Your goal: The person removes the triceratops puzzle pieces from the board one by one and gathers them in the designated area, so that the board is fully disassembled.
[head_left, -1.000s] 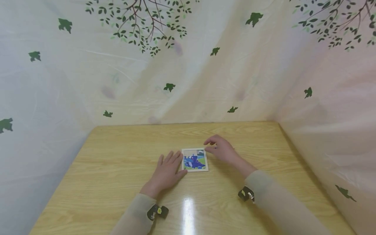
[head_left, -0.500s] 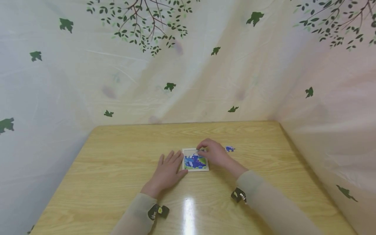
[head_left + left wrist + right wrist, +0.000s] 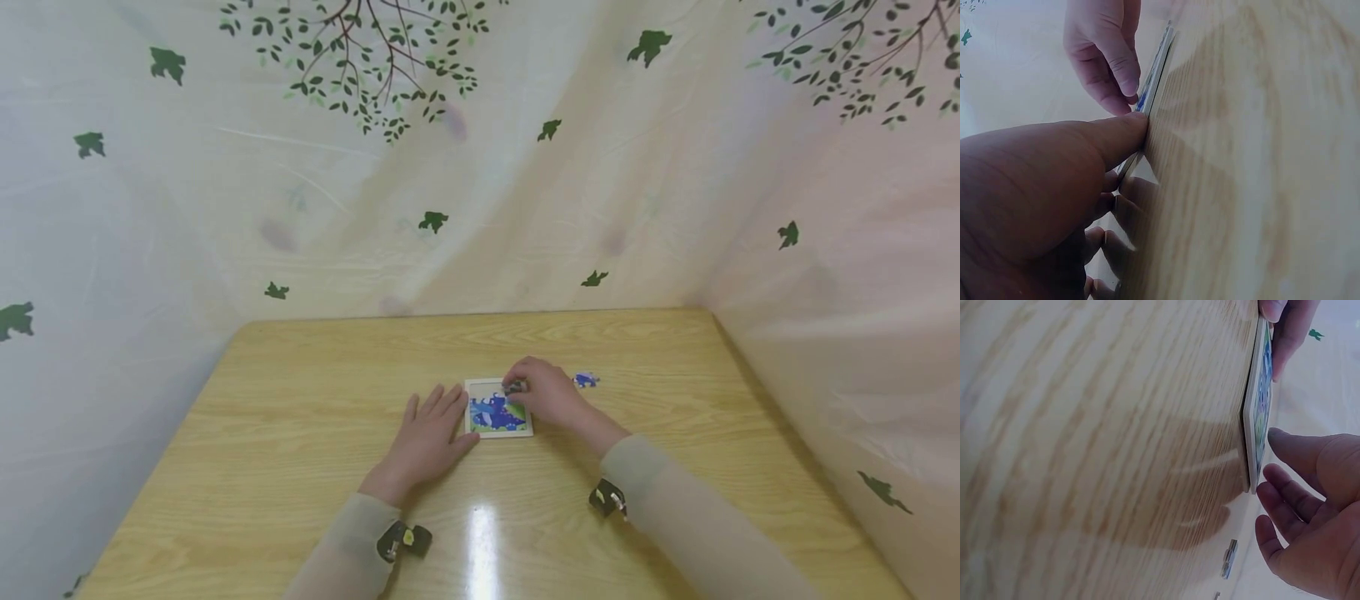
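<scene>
A wooden table (image 3: pixel 300 433) stands in a corner between pale curtains (image 3: pixel 225 208) printed with green leaves and branches. Near the middle of the table lies a small square puzzle board (image 3: pixel 498 409) with a white frame and a blue and green picture; it lies flat on the wood.

The left hand (image 3: pixel 424 442) rests flat on the table just beside the left edge of the board, with fingers straight and slightly spread; the left wrist view shows the thumb (image 3: pixel 1124 134) touching the edge of the board, so this hand seems to keep the board from sliding. The right hand (image 3: pixel 549 393) is over the far right corner of the board, with fingers curled down. It looks like it pinches a small puzzle piece (image 3: pixel 514 387) there, but the piece is mostly hidden, and I cannot tell if the fingers hold it or only press on it.

One loose piece (image 3: pixel 586 380), blue, lies on the table just to the right of the right hand, apart from the board.

I judge that the step in hand is seating a piece in the far right corner of the frame. The next move calls for the piece to be turned to match the gap and pressed down flat, while the left hand holds the board firm. After that the loose piece is the near one to fetch.
</scene>
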The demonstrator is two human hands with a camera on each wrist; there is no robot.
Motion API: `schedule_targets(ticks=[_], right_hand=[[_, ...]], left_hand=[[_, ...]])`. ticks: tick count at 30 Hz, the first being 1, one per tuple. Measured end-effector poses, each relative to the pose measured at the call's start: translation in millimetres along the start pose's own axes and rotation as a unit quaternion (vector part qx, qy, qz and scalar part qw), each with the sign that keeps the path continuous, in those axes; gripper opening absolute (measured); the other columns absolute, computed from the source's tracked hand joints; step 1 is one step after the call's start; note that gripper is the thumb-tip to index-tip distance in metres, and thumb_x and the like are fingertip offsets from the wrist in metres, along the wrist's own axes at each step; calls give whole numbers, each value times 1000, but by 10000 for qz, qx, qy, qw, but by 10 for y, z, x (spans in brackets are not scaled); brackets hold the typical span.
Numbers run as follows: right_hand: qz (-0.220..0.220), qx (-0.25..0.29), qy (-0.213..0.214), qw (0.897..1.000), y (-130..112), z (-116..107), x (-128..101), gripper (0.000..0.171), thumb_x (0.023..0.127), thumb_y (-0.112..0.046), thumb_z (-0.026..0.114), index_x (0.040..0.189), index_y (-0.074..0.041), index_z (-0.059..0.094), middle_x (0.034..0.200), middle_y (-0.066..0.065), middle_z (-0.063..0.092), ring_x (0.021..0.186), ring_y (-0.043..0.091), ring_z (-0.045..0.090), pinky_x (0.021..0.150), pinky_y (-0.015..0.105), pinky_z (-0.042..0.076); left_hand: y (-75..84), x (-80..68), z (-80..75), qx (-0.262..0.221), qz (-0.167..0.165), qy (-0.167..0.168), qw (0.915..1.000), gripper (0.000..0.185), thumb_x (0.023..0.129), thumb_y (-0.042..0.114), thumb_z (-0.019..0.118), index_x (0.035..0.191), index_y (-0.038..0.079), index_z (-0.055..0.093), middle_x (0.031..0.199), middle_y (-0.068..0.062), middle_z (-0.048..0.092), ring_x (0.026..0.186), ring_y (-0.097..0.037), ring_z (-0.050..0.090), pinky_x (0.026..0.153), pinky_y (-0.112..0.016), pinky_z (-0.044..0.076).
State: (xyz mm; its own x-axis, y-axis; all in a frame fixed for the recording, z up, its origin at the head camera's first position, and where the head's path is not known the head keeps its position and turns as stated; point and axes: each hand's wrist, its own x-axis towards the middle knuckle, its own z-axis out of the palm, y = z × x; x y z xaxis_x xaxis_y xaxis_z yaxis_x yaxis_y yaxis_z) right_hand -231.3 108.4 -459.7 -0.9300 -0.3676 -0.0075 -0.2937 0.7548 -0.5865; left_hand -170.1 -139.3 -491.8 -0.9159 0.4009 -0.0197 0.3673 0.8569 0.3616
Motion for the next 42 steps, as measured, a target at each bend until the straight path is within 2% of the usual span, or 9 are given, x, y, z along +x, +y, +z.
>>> schedule_targets(ticks=[15,35,42], right_hand=[[-42,-474,-108,9988,43,43,50,14,98,-14,85,111,-17,83,132,4,71,129,32,62,119,59,45],[-49,-350,-76,9993,48,50,60,12,98,-11,85,105,-20,80,128,4,71,127,31,61,117,61,45],[-225,-397,22,9990,30,45,38,12,97,-11,86,105,-19,81,119,2,71,119,28,64,112,56,50]], left_hand=[[-2,-8,-8,20,22,7,10000,76,112,53,59,171,9,40,180,-11,30,167,-41,20,133,-70,6],[1,0,-11,33,18,-2,10000,75,112,52,59,171,9,40,180,-11,31,167,-41,20,133,-69,6],[0,-1,-15,27,37,16,10000,76,112,53,59,171,9,40,180,-11,31,167,-41,20,133,-70,6]])
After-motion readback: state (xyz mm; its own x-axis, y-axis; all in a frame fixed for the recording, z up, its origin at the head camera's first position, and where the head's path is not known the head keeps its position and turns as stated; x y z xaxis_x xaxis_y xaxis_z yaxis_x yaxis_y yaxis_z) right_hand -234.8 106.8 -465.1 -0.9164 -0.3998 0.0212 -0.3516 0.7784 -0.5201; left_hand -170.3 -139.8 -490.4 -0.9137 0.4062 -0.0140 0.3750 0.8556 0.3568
